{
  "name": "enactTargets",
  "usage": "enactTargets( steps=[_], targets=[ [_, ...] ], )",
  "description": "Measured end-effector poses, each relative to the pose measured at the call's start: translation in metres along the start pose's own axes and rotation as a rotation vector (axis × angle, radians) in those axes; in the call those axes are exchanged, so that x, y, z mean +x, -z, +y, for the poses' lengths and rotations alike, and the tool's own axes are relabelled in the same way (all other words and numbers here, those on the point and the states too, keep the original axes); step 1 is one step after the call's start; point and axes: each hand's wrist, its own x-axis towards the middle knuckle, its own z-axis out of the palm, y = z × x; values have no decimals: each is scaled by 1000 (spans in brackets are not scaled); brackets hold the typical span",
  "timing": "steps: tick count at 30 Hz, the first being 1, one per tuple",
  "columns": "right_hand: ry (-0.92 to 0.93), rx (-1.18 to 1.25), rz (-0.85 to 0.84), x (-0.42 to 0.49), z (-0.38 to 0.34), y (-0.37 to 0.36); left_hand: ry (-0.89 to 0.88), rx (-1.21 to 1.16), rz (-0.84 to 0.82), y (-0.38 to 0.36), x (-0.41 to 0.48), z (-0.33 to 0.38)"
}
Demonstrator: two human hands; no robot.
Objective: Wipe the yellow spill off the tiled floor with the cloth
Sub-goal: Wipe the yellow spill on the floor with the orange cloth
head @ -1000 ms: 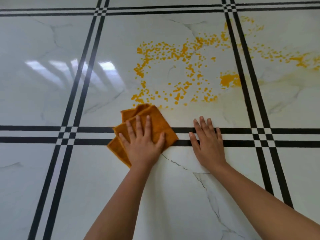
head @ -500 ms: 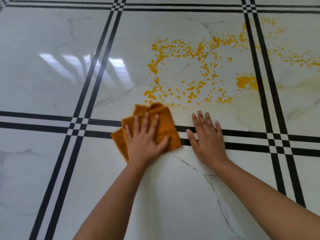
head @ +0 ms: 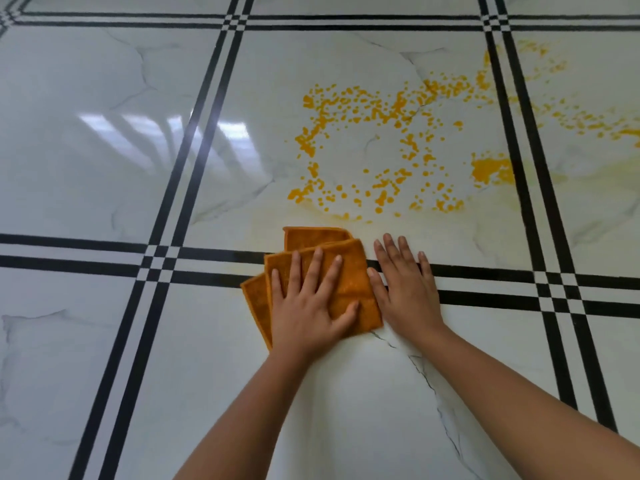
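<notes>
A yellow spill [head: 381, 147] of many droplets spreads over the white marble-look tile ahead of me and runs off to the right past a black stripe, with a denser blob [head: 490, 171] near that stripe. A folded orange cloth [head: 349, 271] lies on the floor just below the spill, across a black stripe. My left hand [head: 308, 306] presses flat on the cloth with its fingers spread. My right hand [head: 405, 289] rests flat on the bare tile right beside the cloth, its thumb at the cloth's edge. A faint yellow smear shows between cloth and droplets.
The glossy tiled floor [head: 104, 168] has paired black stripes [head: 194, 133] crossing in a grid. Window light reflects on the tile to the left. Grey veins run through the tile under my arms.
My left hand has slid the cloth to the right until it meets my right hand. The view has shifted, so the spill sits further right in frame.
</notes>
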Motion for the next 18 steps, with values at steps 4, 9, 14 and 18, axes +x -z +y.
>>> enactTargets(
  steps=[4, 9, 14, 18],
  targets=[
    [-4, 38, -6, -8, 9, 4, 184, -26, -74, 13, 45, -23],
    [-104, 6, 8, -15, 35, 18, -52, 20, -84, 3, 6, 0],
    [-92, -61, -42, -24, 51, 22, 274, -61, -7, 5, 30, -9],
    [-106, -70, -68, -25, 48, 24, -18, 13, -68, 5, 21, -10]
  ],
)
